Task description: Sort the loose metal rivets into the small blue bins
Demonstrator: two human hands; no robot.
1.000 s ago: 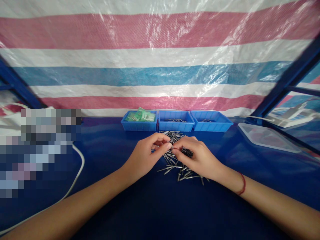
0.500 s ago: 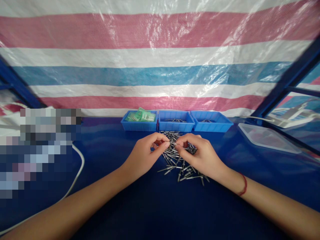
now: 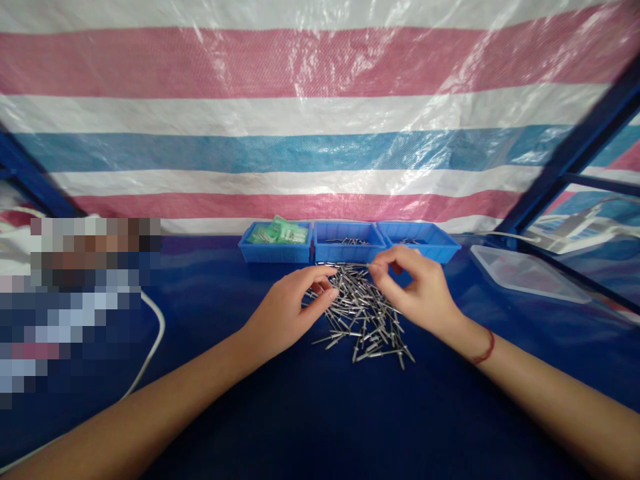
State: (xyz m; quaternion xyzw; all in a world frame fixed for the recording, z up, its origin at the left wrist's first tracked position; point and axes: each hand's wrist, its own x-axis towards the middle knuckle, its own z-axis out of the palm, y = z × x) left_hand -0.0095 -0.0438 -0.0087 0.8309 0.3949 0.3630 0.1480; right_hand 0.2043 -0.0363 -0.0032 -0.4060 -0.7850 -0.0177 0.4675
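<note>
A loose pile of silvery blind rivets point(image 3: 357, 303) lies on the blue table. At its left edge hovers my left hand point(image 3: 290, 303), thumb and index finger apart with nothing between them. Over the pile's right side, my right hand point(image 3: 417, 287) is raised, its thumb and index finger pinched on a thin metal blind rivet point(image 3: 367, 265) that points left. Most of that rivet is hard to tell from the pile behind it. Just beyond the hands stands the middle blue bin point(image 3: 349, 253), with some rivets inside.
The left blue bin point(image 3: 275, 253) holds green packets point(image 3: 280, 231); the right blue bin point(image 3: 425, 252) has a few rivets. A translucent lid point(image 3: 530, 277) lies to the right. A white cable point(image 3: 159, 327) runs along the left, near a pixelated area. A striped sheet point(image 3: 320, 153) hangs behind.
My hands have drawn apart: the right has moved up and right with the rivet, while the left has opened its fingertips and stayed nearly in place.
</note>
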